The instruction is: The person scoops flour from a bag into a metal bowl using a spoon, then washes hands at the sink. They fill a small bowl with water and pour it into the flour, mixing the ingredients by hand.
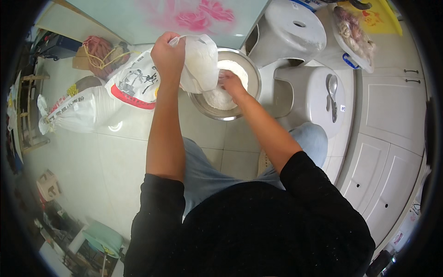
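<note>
A round metal basin (255, 81) on the tiled floor holds a heap of white flour (221, 98). My left hand (168, 55) grips the rim of a white woven flour sack (135, 78), whose mouth is tilted over the basin's left part. The sack's printed side with a red band lies to the left of my left wrist. My right hand (230, 83) is over the flour, beside the sack's mouth; its fingers are bunched and partly blurred, and whether they hold anything cannot be told.
A plastic stool (311, 93) bearing a metal spoon (332, 86) stands right of the basin, another stool (294, 27) behind it. A tied white sack (83, 107) lies at left. A glossy flower-printed panel (155, 20) borders the back; cabinets (391, 110) line the right.
</note>
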`<state>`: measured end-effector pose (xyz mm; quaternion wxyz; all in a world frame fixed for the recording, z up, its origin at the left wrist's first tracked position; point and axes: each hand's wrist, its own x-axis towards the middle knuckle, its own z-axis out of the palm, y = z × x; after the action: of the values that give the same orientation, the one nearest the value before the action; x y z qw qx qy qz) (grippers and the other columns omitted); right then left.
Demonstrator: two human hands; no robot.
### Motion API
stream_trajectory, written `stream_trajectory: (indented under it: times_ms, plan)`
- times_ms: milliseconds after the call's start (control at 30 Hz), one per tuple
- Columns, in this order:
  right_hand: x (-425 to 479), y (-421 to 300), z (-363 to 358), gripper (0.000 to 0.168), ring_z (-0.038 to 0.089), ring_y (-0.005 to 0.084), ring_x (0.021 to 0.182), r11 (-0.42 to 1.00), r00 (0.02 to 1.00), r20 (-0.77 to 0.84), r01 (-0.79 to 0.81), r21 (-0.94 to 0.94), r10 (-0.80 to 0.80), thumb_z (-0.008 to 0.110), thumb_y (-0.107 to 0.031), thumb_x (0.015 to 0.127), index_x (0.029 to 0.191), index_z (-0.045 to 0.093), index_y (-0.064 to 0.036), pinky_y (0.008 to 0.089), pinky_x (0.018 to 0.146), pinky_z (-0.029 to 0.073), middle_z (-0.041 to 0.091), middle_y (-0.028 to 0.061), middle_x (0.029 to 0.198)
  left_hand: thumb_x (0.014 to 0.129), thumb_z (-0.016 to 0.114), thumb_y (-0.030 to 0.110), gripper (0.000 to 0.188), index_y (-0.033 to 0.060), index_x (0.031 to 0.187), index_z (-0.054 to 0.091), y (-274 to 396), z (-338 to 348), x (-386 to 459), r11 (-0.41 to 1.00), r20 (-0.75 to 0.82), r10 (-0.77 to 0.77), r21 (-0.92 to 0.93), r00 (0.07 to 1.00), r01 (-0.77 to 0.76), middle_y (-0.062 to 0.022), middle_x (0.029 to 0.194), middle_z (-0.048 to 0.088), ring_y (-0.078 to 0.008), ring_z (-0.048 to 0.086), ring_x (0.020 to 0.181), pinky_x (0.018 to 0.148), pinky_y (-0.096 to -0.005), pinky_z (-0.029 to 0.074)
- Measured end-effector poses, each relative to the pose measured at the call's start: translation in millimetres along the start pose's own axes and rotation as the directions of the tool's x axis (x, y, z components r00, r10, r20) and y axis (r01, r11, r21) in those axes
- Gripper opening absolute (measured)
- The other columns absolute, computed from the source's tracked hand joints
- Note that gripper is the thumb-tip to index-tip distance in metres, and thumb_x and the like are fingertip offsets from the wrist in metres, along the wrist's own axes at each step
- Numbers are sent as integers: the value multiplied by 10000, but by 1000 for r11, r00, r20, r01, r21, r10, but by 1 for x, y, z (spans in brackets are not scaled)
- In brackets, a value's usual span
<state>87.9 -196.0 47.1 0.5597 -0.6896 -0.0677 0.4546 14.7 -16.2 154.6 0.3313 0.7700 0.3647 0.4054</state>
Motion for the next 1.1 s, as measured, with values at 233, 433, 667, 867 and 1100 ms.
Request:
stream_trajectory:
  times_ms: [233,433,667,867,1100]
  plan:
    - [1,-11,-48,367,601,182,846,708,989,147,100,-700,5,620,-107,736,1089,626,-7,292,764,461,664,123,952,742,710,177,167,44,829,658,-4,7,2,999,44,14,40,999,-15,-85,708,640,-200,587,644,654,-311,472]
    - [-64,-81,-88,476,600,331,1029,510,950,270,313,-801,-158,645,-168,756,1193,560,2,352,914,454,626,194,1123,743,691,159,145,41,816,647,3,0,3,994,109,-104,43,989,99,-119,736,643,-257,606,671,681,-339,475]
    - [-137,-133,-241,99,642,297,710,399,706,-269,21,-917,-655,608,-80,795,872,629,-21,366,657,500,669,146,799,752,694,183,170,40,837,658,5,-6,4,989,125,-150,28,981,147,-88,726,648,-199,588,665,683,-311,468]
    - [-183,-58,-369,352,650,329,820,324,654,-543,-436,-840,-528,711,-272,688,923,667,-13,379,736,505,677,159,859,736,715,204,196,43,839,673,-7,-11,15,980,60,-200,28,978,199,-88,725,652,-185,588,660,678,-303,469]
    - [-176,-48,-373,361,639,245,683,421,695,-603,-448,-789,-391,713,-311,673,874,673,-13,344,653,493,666,121,747,734,718,210,198,47,838,679,-13,-15,17,968,43,-250,-19,967,251,-66,726,657,-163,586,658,669,-302,468]
